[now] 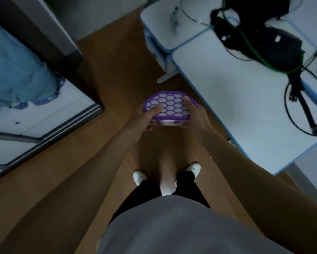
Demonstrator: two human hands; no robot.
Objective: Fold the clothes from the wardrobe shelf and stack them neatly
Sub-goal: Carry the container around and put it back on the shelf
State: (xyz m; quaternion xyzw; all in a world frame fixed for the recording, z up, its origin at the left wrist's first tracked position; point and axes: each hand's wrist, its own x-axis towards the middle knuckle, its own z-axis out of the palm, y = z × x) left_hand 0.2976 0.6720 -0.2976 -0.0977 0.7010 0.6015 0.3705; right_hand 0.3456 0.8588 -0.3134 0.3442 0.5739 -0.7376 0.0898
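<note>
Purple lattice lid w/ white round cells tops the box (169, 105). The lid is a stretched octagon w/ cut corners and looks rubbery, over a clear plastic body. Marks on the body's near wall are too blurred to read. Box's long axis runs side to side across the person, lid facing up.

Both hands are clamped on it, one at each short end. The left hand (145, 118) has its thumb laid on the lid and fingers curled underneath. The right hand (195, 116) does the same from the other end. Box is held in the air above the wood-grain floor (117, 70), just off the desk's (236, 107) near-left edge, btwn desk and wardrobe.

Task's thing, the blue clothes (20, 70), is well apart from both hands. It lies on the white wardrobe shelf (44, 114) at far left, behind the ribbed metal door track. Fabric is soft and crumpled in loose folds, not folded. Its length runs from the back of the shelf toward the front edge, and the front end has a darker blue pattern.

Desk is smooth white w/ blue trim along its edges. Black gear (264, 39) lies in a tangle toward its far-right corner.

Below: white shoes (139, 176), black trousers (187, 186), grey shirt (172, 226).
</note>
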